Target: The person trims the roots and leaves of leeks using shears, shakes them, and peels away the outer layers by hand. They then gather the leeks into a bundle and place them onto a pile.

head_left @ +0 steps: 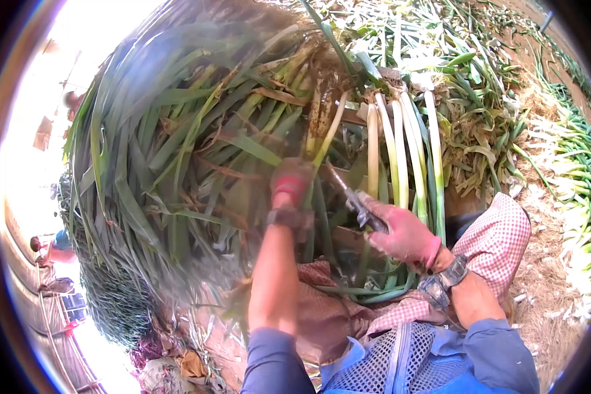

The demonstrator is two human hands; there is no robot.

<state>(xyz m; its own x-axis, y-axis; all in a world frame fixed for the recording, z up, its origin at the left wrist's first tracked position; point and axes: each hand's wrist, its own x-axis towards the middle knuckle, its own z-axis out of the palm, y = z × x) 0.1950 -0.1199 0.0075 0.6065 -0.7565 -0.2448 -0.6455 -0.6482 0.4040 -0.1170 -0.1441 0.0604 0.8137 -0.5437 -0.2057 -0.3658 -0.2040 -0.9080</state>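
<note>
My left hand (291,180), in a reddish glove and slightly blurred, is closed around long green onions. Their soil-covered stalks (335,126) point up and away from me. My right hand (404,233), in a pink glove, grips a small knife (358,209) by its handle. The thin blade points up and left, close to the stalks in my left hand. Beyond my right hand, several cleaner green onions (414,148) lie side by side with white ends away from me. A large heap of unpeeled green onions (157,144) rises at the left, its upper part hazy.
Loose stripped leaves (476,98) are piled at the upper right. On the ground at far right lies a row of green onions (581,236). My checked-cloth knee (499,230) is beside my right arm. Another person (58,246) is at far left.
</note>
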